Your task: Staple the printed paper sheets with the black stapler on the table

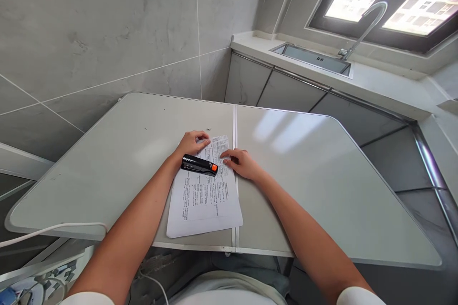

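Observation:
Printed sheets of paper [205, 205] lie on the folding table, their text running sideways to me. A black stapler [199, 165] with an orange patch on its right end rests across the paper, between my wrists. My left hand [194, 142] lies at the far left edge of the paper, fingers extended and thumb on the sheet. At the right edge, my right hand [242, 162] has thumb and forefinger apart, the fingertips over the paper. Neither hand grips the stapler. How many sheets there are I cannot tell.
The pale folding table [296, 190] has a metal seam down its middle. A tiny scrap [209, 129] lies beyond the paper. A white cable [53, 227] crosses the left front edge. Behind stand a tiled wall and a counter with a sink [311, 58] and faucet [368, 28].

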The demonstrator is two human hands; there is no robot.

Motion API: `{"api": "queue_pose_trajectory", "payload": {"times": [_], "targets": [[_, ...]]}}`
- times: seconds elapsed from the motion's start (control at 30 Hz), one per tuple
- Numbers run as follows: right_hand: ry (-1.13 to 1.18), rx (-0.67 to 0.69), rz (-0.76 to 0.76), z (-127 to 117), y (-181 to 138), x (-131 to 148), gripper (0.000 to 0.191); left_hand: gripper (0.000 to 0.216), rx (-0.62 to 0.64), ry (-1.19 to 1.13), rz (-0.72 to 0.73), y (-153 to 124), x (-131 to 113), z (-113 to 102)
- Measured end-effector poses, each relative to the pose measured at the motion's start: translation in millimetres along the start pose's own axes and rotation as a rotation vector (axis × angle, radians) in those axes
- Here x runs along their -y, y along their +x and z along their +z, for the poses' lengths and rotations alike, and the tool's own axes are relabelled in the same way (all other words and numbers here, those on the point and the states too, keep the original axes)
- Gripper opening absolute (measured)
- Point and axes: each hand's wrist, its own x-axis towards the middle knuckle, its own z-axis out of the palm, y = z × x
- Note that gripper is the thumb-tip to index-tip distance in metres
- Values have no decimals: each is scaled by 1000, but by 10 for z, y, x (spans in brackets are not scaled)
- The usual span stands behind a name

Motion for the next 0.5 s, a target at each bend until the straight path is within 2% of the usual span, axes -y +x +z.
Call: {"api": "queue_pose_trajectory", "payload": {"times": [0.1, 0.3, 0.37, 0.5], "targets": [[-50, -7, 59, 74, -14, 122, 22, 18, -94, 53, 28, 16, 42, -10], [-207, -103, 192, 274, -91, 241, 26, 17, -404, 86, 39, 41, 63, -70], [-282, -137, 222, 302, -173, 252, 26, 19, -442, 97, 16, 35, 55, -79], [-403, -127, 287, 262, -373, 265, 30, 21, -425, 104, 10, 15, 28, -78]]}}
